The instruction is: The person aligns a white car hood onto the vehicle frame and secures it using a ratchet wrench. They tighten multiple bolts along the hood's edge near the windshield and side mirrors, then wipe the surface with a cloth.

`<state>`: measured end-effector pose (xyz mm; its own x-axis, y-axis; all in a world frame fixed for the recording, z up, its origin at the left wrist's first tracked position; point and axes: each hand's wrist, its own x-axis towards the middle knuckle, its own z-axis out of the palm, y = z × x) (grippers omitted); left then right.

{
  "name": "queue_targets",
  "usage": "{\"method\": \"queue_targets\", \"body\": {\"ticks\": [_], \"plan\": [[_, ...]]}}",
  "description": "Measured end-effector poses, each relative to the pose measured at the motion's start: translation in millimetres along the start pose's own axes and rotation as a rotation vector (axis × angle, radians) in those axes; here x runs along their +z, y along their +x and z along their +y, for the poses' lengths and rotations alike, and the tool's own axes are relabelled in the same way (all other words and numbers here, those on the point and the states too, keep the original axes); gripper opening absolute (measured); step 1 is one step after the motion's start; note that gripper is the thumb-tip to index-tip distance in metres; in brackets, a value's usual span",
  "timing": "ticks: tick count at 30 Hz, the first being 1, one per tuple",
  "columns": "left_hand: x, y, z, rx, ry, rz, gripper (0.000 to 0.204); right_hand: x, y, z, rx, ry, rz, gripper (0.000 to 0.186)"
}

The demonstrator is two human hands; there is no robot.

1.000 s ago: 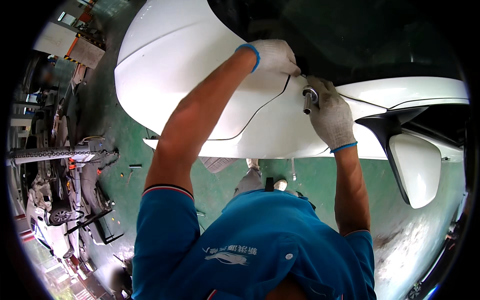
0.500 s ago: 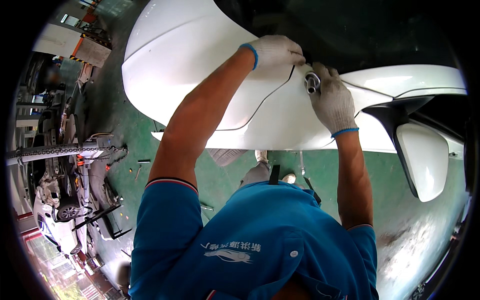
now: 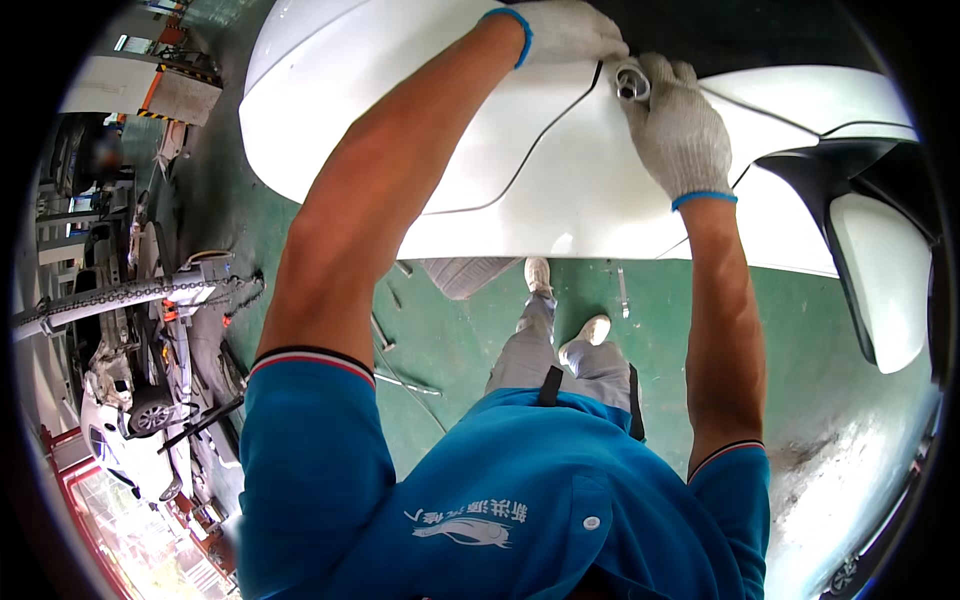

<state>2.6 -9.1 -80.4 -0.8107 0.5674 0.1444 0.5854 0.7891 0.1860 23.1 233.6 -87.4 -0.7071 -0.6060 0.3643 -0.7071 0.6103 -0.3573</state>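
Both my hands wear pale knitted gloves with blue cuffs and work over a white car fender (image 3: 560,215), by the edge of the dark opening (image 3: 780,35) beyond it. My right hand (image 3: 682,135) is closed around a chrome socket wrench (image 3: 631,84); its round head and socket face up, and the handle is hidden under the glove. Just left of it, my left hand (image 3: 572,32) bends its fingers down together at the panel's edge. What they hold, if anything, is hidden. A dark panel gap (image 3: 545,135) runs across the white bodywork below my left hand.
A white side mirror (image 3: 880,285) juts out at the right. Below the fender, a tyre (image 3: 470,277) and several metal tools, among them a long bar (image 3: 410,386), lie on the green floor. A chained metal beam (image 3: 130,300) and a damaged white car (image 3: 120,430) stand at the left.
The car and both my hands now sit higher in the view, and more floor and my feet show below. My right hand keeps its hold on the socket wrench beside my left.
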Motion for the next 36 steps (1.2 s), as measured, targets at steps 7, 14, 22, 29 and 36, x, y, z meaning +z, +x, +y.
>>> {"method": "queue_targets", "body": {"ticks": [7, 14, 22, 29, 36], "plan": [[-22.1, 2.4, 32.5, -0.547, -0.244, -0.103, 0.034, -17.0, 0.6, -5.1, 0.047, 0.051, -0.051, 0.05], [-15.2, -10.1, 30.2, -0.353, -0.169, -0.005, 0.024, -19.8, -3.6, -4.7, 0.101, 0.087, -0.05, 0.053], [-20.0, -6.8, 48.5, -0.601, -0.311, 0.063, 0.032, -46.4, -51.9, 9.0, 0.14, 0.356, 0.031, 0.031], [-24.7, -4.8, 58.8, -0.646, -0.289, 0.073, 0.033, -59.0, -52.4, 50.9, 0.227, 0.603, 0.286, 0.022], [-28.2, -1.0, 67.5, -0.659, -0.244, 0.075, 0.034, -79.9, -29.3, 82.5, 0.692, 1.187, 0.212, 0.036]]}}
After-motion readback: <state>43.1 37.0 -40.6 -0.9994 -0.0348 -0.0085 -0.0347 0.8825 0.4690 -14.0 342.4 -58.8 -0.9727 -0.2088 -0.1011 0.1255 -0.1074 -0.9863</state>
